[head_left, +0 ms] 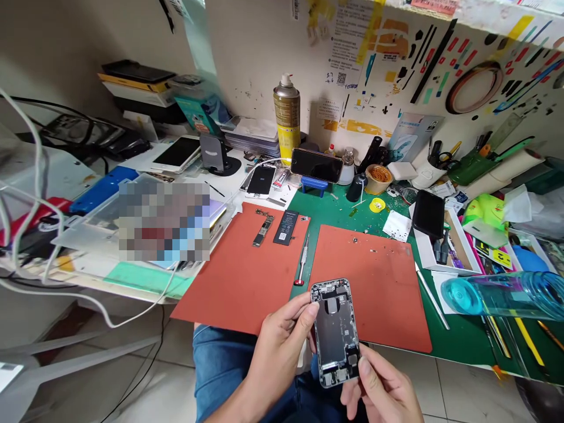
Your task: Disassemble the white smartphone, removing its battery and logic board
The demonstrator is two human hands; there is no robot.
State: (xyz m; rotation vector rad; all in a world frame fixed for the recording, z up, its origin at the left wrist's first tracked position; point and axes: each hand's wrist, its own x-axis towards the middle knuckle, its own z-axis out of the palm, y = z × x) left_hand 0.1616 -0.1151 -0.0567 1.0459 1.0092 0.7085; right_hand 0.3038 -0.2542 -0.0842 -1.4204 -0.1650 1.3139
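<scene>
Both my hands hold an opened phone housing [335, 332] just in front of the desk edge, above my lap. My left hand [277, 352] grips its left side, thumb near the top corner. My right hand [382, 390] pinches its lower right corner with the thumb on top. The housing's inside faces me, empty of battery and board. On the left red mat [229, 276] lie a logic board [263, 227] and a black battery [286, 227]. A screwdriver [302, 258] rests between the two mats.
The right red mat [374, 282] carries small screws. A metal pry tool [430, 295] and a blue bottle [506, 294] lie at the right. A spray can [286, 117], a phone on a blue stand [316, 165], tool cups and boxes crowd the back. Cables hang at the left.
</scene>
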